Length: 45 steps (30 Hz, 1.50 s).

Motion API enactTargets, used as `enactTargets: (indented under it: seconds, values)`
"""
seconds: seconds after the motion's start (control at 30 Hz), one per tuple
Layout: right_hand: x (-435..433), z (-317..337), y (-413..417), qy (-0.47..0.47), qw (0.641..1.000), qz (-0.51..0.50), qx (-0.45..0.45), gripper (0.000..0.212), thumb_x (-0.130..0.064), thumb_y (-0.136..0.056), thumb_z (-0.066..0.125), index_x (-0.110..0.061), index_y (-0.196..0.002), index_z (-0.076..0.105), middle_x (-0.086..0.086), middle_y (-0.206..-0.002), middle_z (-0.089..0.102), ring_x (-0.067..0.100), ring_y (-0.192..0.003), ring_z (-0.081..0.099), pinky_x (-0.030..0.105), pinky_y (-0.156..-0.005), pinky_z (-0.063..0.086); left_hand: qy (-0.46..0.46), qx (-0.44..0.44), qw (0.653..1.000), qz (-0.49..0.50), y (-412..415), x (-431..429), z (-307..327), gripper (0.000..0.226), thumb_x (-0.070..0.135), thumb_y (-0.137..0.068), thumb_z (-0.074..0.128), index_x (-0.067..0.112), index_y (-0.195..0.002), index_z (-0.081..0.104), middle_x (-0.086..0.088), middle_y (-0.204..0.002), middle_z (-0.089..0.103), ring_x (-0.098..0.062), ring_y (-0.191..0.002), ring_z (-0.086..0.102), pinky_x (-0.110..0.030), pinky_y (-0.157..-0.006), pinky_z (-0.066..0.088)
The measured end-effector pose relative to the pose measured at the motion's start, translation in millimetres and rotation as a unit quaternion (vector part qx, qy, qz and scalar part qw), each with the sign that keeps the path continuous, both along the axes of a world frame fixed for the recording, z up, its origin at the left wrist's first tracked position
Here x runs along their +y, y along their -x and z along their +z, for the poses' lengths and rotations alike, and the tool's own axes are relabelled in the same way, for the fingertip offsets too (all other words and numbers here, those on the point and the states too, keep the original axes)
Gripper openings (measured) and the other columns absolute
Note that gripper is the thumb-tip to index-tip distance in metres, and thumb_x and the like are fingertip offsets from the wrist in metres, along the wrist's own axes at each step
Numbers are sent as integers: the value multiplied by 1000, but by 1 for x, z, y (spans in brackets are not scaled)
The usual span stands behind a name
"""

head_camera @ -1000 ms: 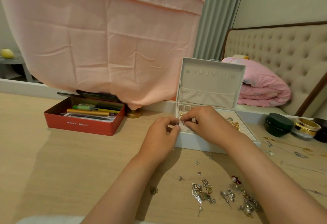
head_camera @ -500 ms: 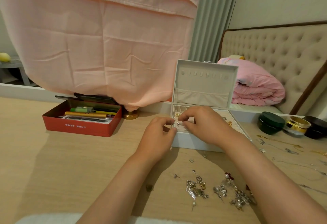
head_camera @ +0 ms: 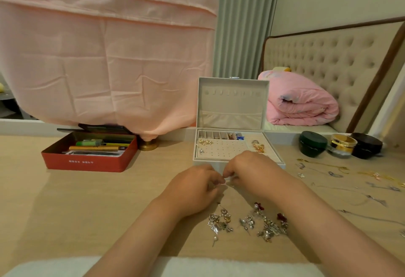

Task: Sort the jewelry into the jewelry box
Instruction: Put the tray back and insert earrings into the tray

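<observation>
The small silver piece between the fingertips is showing only as a pale sliver; its shape is too tiny and too covered to make out. It is hovering just in front of the jewelry box, at the box's six o'clock, above the table. The left hand and the right hand are meeting there knuckle to knuckle, fingers curled in, both pinching the piece between thumb and fingertips. The right hand is covering the front right corner of the box.

The box is sitting with its lid standing upright. A few gold studs are lying at the back left of its holed panel, and a gold tangle is lying in the right compartment, partly behind the right hand.

At six o'clock from the hands, a heap of earrings is lying between the forearms. At three o'clock, thin chains are trailing across the table and running off the frame edge.

At the box's nine o'clock a red tin of pens is sitting, its back edge tucked under a hanging pink cloth. At two o'clock three jars are standing in a row, and beyond them a rolled pink quilt is resting.
</observation>
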State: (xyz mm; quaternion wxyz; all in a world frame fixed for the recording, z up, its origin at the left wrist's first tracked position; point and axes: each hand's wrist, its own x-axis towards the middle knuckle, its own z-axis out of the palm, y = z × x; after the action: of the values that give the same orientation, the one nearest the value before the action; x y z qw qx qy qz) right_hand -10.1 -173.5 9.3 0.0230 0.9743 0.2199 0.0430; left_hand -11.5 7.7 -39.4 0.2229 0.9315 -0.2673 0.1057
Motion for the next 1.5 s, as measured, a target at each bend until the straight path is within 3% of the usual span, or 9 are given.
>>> enactTargets:
  seconds: [0.1, 0.2, 0.37, 0.47, 0.53, 0.6, 0.7, 1.03, 1.5]
  values:
    - [13, 6, -5, 64, 996, -22, 60, 26, -18, -96, 61, -27, -119, 68, 4, -110, 64, 28, -101, 63, 29, -78, 43, -22, 14, 999, -21, 0, 1, -2, 21, 35, -89, 62, 34, -106, 75, 14, -107, 61, -6, -99, 56, -31, -84, 50]
    - [18, 4, -6, 93, 987, -47, 120, 10, -11, -94, 58, -18, -94, 66, 2, -87, 53, 26, -88, 53, 32, -77, 42, -2, 20, 1000, -19, -1, 1, -4, 19, 32, -88, 65, 32, -102, 77, 14, -104, 61, -3, -96, 56, -27, -87, 49]
    - [-4, -13, -7, -45, 998, 7, 54, 18, -13, -92, 62, -21, -101, 75, -1, -93, 70, 20, -83, 62, 30, -76, 51, 79, 61, 995, 2, -5, 3, -8, 19, 29, -84, 69, 31, -102, 73, 14, -93, 67, 0, -87, 60, -25, -83, 51]
    - [-3, -9, -8, -236, 970, 0, 64, 20, -10, -86, 73, -26, -97, 76, -10, -88, 70, -2, -75, 64, 18, -69, 49, 202, 79, 976, 24, -5, 3, -5, 21, 20, -87, 70, 30, -105, 71, 12, -87, 71, 3, -82, 63, -14, -76, 49]
    - [0, -7, -7, -386, 920, -3, 72, 17, -8, -84, 78, -23, -91, 76, -7, -85, 70, -4, -56, 60, 12, -55, 44, 303, 108, 946, 43, -6, 1, 0, 21, 16, -89, 69, 24, -108, 71, 6, -89, 74, -2, -82, 67, -19, -76, 53]
    - [3, -4, -4, -492, 868, 5, 70, 17, -12, -82, 82, -26, -87, 75, -5, -86, 73, 6, -45, 57, 18, -48, 45, 423, 184, 885, 60, -5, -2, 7, 22, 13, -93, 66, 16, -115, 70, -5, -90, 75, -11, -81, 70, -31, -70, 57]
    - [9, -1, -3, -573, 816, 18, 80, 25, -4, -81, 81, -26, -92, 74, -4, -91, 75, 18, -41, 53, 21, -46, 43, 535, 296, 790, 33, -2, -3, 15, 20, 11, -98, 59, 10, -115, 70, -8, -93, 76, -13, -79, 71, -24, -58, 54]
    - [10, -3, -1, -601, 796, 43, 64, 27, 0, -82, 79, -22, -98, 75, -7, -94, 79, 15, -34, 49, 20, -41, 43, 625, 456, 633, -34, 4, 0, 22, 18, 15, -99, 54, 8, -106, 68, -5, -92, 72, -9, -68, 62, -14, -50, 48]
    - [12, -3, 1, -545, 837, 42, 10, 29, -10, -84, 80, -37, -94, 78, -19, -96, 77, 21, -38, 55, 21, -46, 47, 640, 495, 586, -41, 6, 3, 25, 26, 20, -82, 65, 12, -107, 66, -4, -89, 69, -12, -68, 60, -15, -49, 46]
